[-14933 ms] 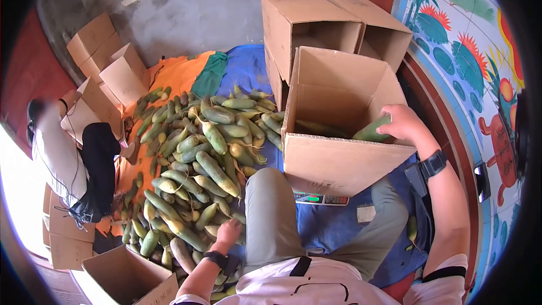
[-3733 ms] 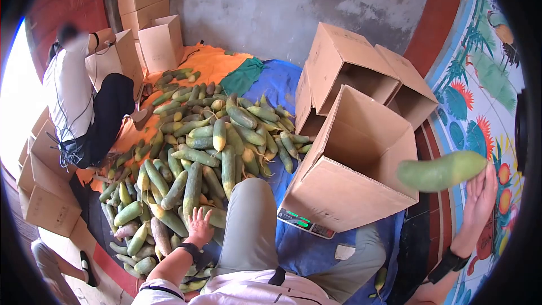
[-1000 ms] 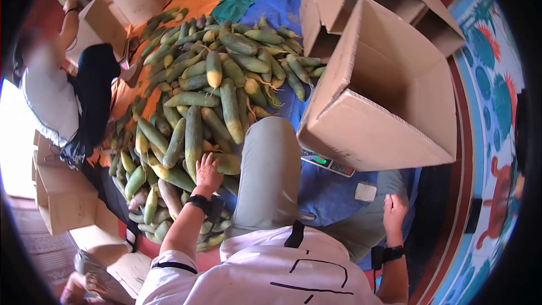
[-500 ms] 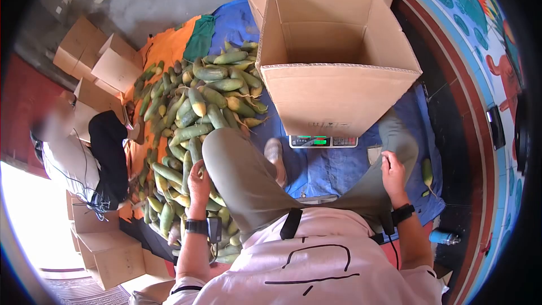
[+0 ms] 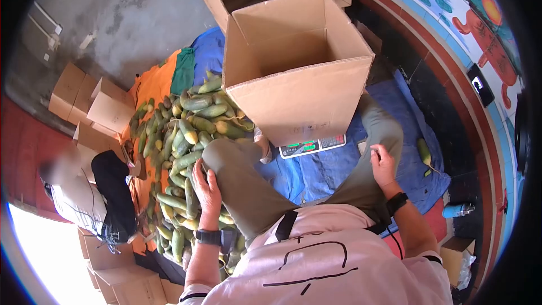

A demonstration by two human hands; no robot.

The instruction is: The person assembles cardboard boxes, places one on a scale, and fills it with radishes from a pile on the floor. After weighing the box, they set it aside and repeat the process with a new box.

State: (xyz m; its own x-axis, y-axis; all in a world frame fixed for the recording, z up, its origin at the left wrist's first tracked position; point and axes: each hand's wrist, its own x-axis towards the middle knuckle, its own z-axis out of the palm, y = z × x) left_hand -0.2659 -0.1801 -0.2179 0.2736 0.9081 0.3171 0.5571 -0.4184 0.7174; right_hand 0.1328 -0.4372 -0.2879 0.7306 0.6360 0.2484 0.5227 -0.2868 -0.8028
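A tall open cardboard box stands on a scale whose display glows green, between my knees and beyond them. My left hand is beside my left knee, above the pile of green radishes; its fingers are apart and it holds nothing. My right hand rests near my right thigh, its fingers curled together; whether something small is in them is hidden. The inside bottom of the box is in shadow.
Another person sits at the left beside the pile. More cardboard boxes stand at the left and behind the scale. A single radish lies on the blue tarp at the right, near a blue bottle.
The view has turned, so the box and scale appear further left. My left hand has opened more and its fingers are spread. My right hand stays near my thigh.
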